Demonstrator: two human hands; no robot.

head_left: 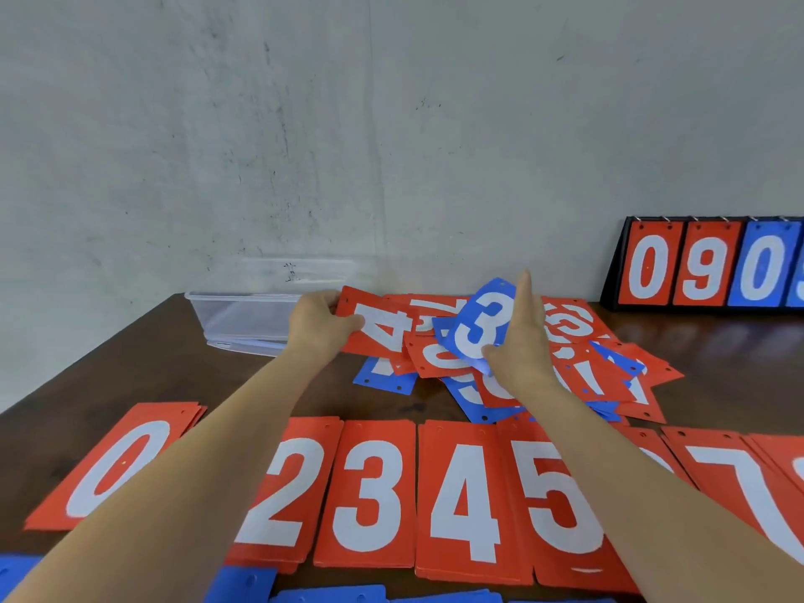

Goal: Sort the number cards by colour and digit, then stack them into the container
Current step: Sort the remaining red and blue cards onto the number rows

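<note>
The person's left hand (324,324) grips one end of a red 4 card (383,328), fingers curled round its edge, and holds it sideways just above the loose heap (578,367) of red and blue cards that lies toward the far edge of the surface (718,354). The right hand (520,341) pinches a blue 3 card (480,324) between thumb and fingers, upright and tilted, over the same heap and just beside the red 4. The clear container (243,317) stands near the far left corner, by the wall, close to the left hand. Along the near edge runs a row of red stacks (367,493) showing 0, 2, 3, 4, 5 and 7, the forearms crossing over parts of it. Blue cards (243,583) peek in at the very near edge. A flip scoreboard (705,267) stands at the far right corner.
</note>
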